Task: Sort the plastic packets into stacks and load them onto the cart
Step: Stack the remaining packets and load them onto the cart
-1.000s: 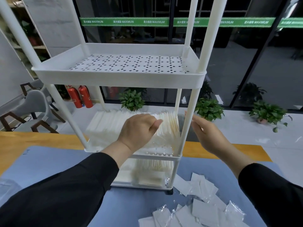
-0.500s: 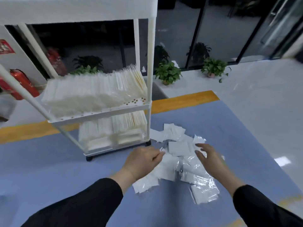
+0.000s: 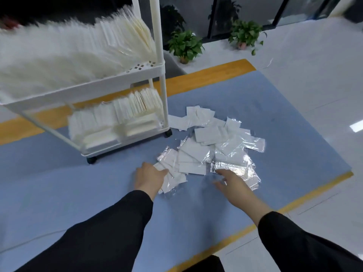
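Observation:
A loose pile of clear plastic packets (image 3: 212,146) with white inserts lies on the blue mat (image 3: 275,118), right of the white cart (image 3: 161,71). The cart's middle shelf holds a long upright row of packets (image 3: 78,50); the bottom shelf holds shorter stacks (image 3: 121,118). My left hand (image 3: 150,178) rests at the pile's near left edge, fingers touching a packet. My right hand (image 3: 231,180) reaches with spread fingers to the shiny packets at the near right edge. Both hands are blurred by motion.
The mat covers a wooden table (image 3: 206,75) whose right edge runs diagonally near the pile. Two potted plants (image 3: 184,46) stand on the floor beyond the table. The cart's black casters (image 3: 91,160) sit on the mat.
Both hands left the cart's middle shelf and came down to the loose pile on the mat. My view swung down and to the right, so the cart's top shelf is out of sight.

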A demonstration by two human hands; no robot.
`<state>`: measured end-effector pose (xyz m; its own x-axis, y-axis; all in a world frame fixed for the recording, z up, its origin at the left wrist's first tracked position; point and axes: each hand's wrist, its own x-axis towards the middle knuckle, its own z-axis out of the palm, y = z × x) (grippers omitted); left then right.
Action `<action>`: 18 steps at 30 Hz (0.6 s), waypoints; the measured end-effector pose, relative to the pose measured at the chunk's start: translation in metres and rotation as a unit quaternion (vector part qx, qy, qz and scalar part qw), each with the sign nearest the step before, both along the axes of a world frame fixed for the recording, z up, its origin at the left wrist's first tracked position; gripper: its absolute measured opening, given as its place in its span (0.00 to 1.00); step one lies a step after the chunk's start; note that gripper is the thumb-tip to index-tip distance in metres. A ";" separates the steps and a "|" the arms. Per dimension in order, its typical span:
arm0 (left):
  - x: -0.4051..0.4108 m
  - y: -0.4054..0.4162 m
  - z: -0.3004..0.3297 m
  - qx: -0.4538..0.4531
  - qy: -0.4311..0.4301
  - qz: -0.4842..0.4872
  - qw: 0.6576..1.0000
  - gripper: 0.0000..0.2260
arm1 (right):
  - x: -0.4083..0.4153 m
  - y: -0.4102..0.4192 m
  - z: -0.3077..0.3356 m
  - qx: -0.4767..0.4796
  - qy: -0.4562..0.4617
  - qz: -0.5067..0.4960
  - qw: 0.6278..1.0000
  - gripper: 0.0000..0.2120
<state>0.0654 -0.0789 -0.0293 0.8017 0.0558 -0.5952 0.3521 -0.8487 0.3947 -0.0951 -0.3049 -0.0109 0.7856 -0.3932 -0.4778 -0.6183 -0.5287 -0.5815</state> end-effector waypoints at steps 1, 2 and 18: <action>0.000 -0.002 -0.003 -0.011 0.002 0.024 1.000 0.32 | 0.007 0.009 -0.001 0.006 -0.005 0.017 1.000 0.21; 0.000 -0.005 -0.004 -0.022 0.003 0.048 0.999 0.33 | 0.015 0.018 -0.003 0.010 -0.007 0.033 0.999 0.23; -0.016 -0.009 -0.026 0.062 -0.010 0.118 0.991 0.32 | 0.069 0.005 -0.022 -0.178 -0.092 0.106 0.974 0.17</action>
<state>0.0490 -0.0883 -0.0548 0.7696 0.3146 -0.5557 0.5390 -0.7867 0.3010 -0.0260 -0.3002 -0.0330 0.9262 -0.3284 -0.1853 -0.3769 -0.8210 -0.4288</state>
